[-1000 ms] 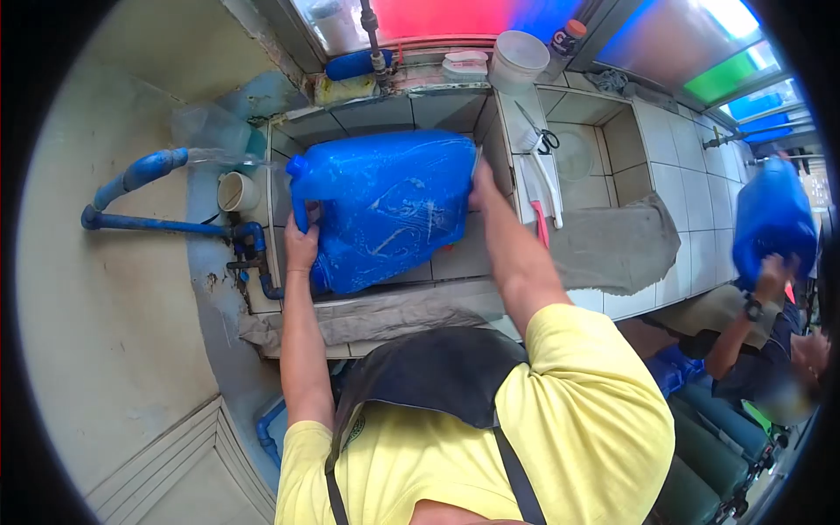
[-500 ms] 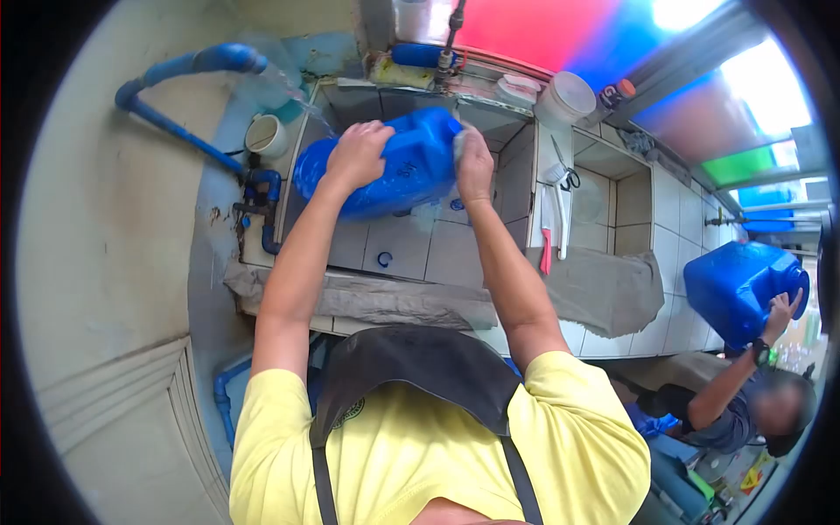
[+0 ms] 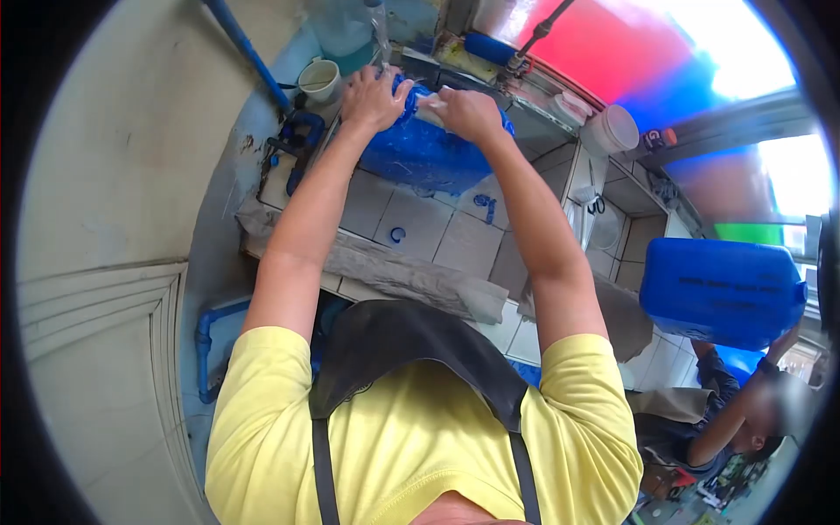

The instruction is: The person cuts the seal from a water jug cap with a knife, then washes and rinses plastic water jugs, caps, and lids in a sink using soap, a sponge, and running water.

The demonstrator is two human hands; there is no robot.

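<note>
A blue plastic jug (image 3: pixel 429 153) lies on its side in the tiled basin (image 3: pixel 407 210), its surface wet. My left hand (image 3: pixel 374 101) holds the jug's upper left end, fingers spread over the edge. My right hand (image 3: pixel 468 114) is closed on a pale cloth or pad (image 3: pixel 430 105), pressed against the jug's top side. Water (image 3: pixel 381 31) streams down just behind my left hand. A small blue ring (image 3: pixel 397 234) and a blue plastic spigot-like piece (image 3: pixel 486 206) lie on the basin floor.
A white cup (image 3: pixel 319 80) stands left of the basin beside blue piping (image 3: pixel 249 52). A grey cloth (image 3: pixel 385 267) drapes the front ledge. Scissors (image 3: pixel 596 203) and a white tub (image 3: pixel 612 131) are at right. A co-worker holds up another blue jug (image 3: pixel 722 293) there.
My jug has turned, and both hands have moved to its upper side. The view has shifted left and down. The co-worker's jug is raised and turned side-on.
</note>
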